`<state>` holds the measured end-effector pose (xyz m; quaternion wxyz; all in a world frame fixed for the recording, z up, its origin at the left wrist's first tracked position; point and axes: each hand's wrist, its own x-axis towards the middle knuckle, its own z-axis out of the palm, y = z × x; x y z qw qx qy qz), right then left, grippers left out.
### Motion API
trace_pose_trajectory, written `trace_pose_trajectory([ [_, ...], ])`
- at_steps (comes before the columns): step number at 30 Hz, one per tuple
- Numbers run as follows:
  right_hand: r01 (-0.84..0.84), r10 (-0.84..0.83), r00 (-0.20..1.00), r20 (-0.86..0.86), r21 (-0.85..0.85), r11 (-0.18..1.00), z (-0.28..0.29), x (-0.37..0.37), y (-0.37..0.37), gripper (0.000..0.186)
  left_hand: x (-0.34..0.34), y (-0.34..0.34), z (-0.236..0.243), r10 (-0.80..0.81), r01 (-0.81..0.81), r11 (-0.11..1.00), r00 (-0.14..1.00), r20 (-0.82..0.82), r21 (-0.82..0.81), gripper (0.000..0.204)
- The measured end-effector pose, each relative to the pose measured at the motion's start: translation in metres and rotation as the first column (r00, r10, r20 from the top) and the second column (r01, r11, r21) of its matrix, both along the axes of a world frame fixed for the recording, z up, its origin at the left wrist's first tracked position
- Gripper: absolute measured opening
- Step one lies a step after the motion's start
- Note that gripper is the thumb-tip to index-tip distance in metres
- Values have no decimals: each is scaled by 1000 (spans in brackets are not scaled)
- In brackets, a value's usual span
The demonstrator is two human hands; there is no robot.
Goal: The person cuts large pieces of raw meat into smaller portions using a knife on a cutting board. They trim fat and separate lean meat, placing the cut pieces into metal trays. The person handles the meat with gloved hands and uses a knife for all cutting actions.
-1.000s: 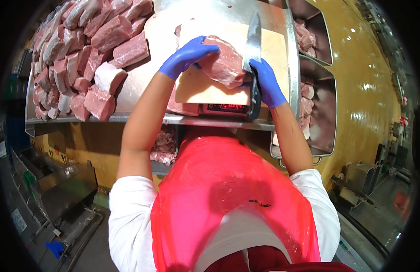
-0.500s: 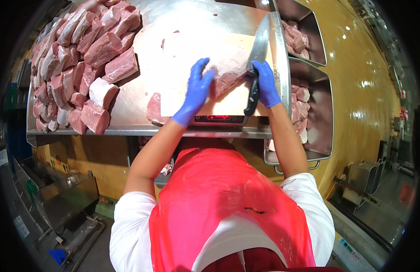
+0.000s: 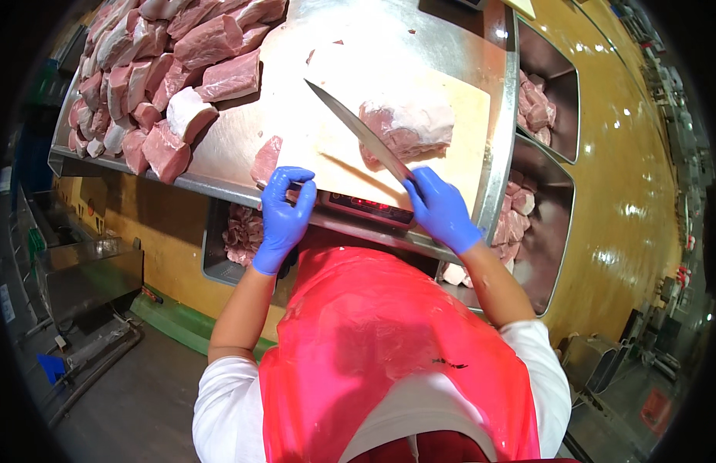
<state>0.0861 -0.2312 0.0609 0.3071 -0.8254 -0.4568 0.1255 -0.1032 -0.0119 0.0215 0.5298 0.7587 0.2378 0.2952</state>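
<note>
My right hand [image 3: 444, 207], in a blue glove, is closed round the handle of a long knife [image 3: 356, 126]. The blade points up and to the left, passing over the left side of a pink piece of meat [image 3: 419, 130] with a white fat layer. That piece lies on a pale cutting board [image 3: 470, 116]. At the table's front edge, my blue-gloved left hand [image 3: 284, 220] has its fingers curled in. A dark bit shows between thumb and fingers; what it is I cannot make out. A smaller meat piece [image 3: 267, 160] lies just beyond this hand.
A large pile of meat pieces [image 3: 153, 85] covers the left of the steel table [image 3: 242, 123]. Metal tubs [image 3: 555, 231] with cut meat stand at the right. Below the front edge sits a bin of trimmings [image 3: 242, 235]. A scale display [image 3: 367, 206] glows red by the board.
My left hand has let go of the meat and moved back to the table's front edge. The knife has swung from pointing away to pointing left across the meat. The view has shifted.
</note>
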Motion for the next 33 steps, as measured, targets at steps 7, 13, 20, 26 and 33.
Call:
trace_pose_trajectory([
  [7, -103, 159, 980, 123, -372, 923, 17, 12, -81, 18, 4, -27, 15, -49, 61, 970, 997, -55, 236, 13],
  [13, -34, 37, 999, 5, -277, 960, 54, 22, -118, 14, 57, -58, 23, -92, 128, 849, 991, -94, 513, 30],
  [20, 230, -227, 966, -126, 4, 973, 34, 9, -85, 16, 76, -35, -20, -143, 133, 808, 989, -28, 573, 18],
  [26, -21, 22, 993, 113, -11, 1000, 12, -13, -5, 20, 70, -32, -26, -221, 164, 837, 974, 49, 522, 19],
  [33, 39, 58, 986, 154, -562, 826, 32, -38, -78, 23, 65, -27, -31, -277, 221, 859, 959, 57, 462, 19],
])
